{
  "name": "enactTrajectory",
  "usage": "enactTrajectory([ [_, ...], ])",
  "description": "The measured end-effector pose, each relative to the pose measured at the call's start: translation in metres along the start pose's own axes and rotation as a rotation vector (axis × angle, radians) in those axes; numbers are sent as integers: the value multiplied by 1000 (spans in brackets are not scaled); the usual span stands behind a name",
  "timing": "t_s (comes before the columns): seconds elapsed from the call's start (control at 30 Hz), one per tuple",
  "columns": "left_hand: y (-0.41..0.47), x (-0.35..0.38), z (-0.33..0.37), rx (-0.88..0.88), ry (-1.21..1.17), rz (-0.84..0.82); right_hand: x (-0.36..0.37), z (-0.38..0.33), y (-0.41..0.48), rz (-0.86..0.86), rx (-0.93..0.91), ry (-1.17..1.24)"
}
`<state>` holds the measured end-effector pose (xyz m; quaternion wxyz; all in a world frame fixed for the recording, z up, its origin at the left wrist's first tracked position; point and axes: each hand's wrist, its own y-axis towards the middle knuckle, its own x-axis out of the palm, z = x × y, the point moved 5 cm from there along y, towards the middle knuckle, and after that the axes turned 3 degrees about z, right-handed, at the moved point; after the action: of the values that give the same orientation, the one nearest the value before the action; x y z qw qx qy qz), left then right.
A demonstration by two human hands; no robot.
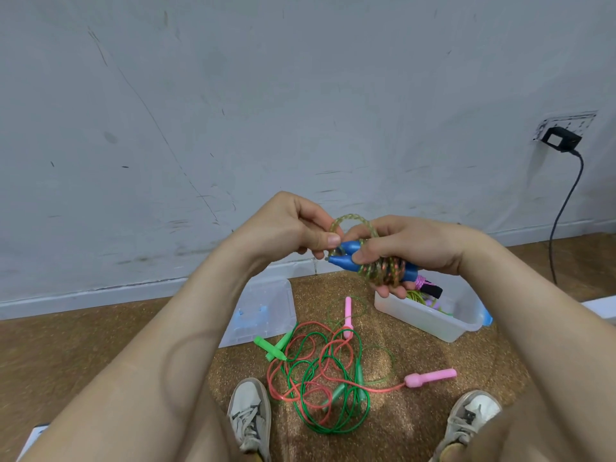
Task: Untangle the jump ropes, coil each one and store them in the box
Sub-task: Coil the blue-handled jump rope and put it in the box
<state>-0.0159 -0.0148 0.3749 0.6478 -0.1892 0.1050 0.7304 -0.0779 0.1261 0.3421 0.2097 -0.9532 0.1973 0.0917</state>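
Note:
My right hand (410, 251) grips a jump rope with two blue handles (346, 260), its clear speckled cord wound round them in several turns. My left hand (300, 225) pinches a loop of that cord (353, 219) just above the handle tips. On the floor below lies a tangle of a green rope (333, 425) and a red rope (283, 391), with pink handles (431, 377) and green handles (271, 348) sticking out. A clear plastic box (430, 320) stands at the right, holding other coiled ropes, partly hidden behind my right hand.
The box's clear lid (263, 311) lies flat on the floor at the left of the tangle. My two shoes (250, 415) flank the ropes. A black plug and cable (560, 141) hang on the wall at the right.

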Motion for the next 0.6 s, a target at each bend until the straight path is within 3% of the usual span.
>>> enactTrajectory([
  [0.3,5,3,-10,-93,-90,94,-2,-1,0,57,-18,-25],
  [0.6,3,-1,-11,-124,-237,22,-2,-3,-1,23,-55,10],
])
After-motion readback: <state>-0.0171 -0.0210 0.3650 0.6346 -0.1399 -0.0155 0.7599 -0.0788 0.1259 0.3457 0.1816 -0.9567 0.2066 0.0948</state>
